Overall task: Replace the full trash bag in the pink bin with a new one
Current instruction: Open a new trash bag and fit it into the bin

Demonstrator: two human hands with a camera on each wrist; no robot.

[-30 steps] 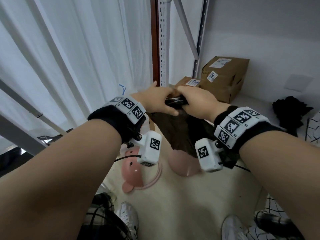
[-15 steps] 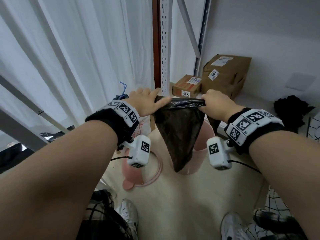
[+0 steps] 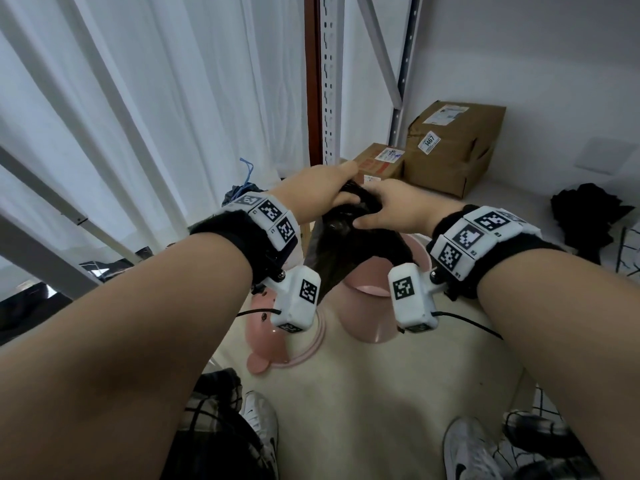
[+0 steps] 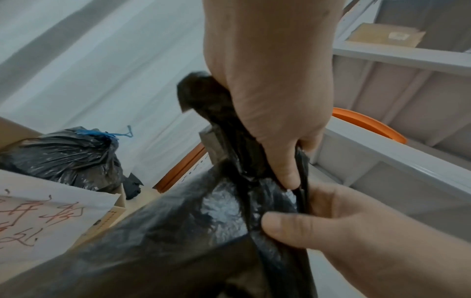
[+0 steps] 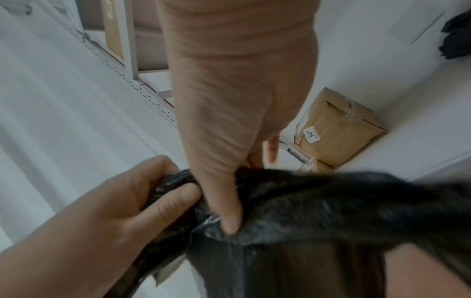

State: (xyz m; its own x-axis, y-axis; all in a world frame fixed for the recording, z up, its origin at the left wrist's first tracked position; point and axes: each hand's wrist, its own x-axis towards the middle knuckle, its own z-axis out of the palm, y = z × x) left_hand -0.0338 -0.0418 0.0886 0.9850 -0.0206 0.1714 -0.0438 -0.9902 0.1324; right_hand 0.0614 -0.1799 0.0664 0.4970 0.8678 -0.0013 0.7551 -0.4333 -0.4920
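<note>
A new black trash bag (image 3: 346,244) hangs from both hands over the pink bin (image 3: 374,306). My left hand (image 3: 322,188) and right hand (image 3: 398,209) meet at its bunched top edge. In the left wrist view the left hand (image 4: 280,141) grips a fold of the bag (image 4: 191,231) while the right hand (image 4: 331,221) pinches the film just below. In the right wrist view the right hand (image 5: 229,161) pushes a thumb into the bag (image 5: 318,201) and the left hand (image 5: 127,201) clamps the edge. The full bag (image 4: 63,155), tied with blue string, sits in a box at left.
The bin's pink lid (image 3: 277,348) lies on the floor beside the bin. Two cardboard boxes (image 3: 453,143) stand behind by a metal shelf upright (image 3: 329,81). White curtains hang at left, black cloth (image 3: 588,216) lies at right, and shoes (image 3: 259,420) are near.
Half a second ago the hands were apart, stretching the bag's mouth wide. Now they have come back together at the bunched top edge, as one second ago.
</note>
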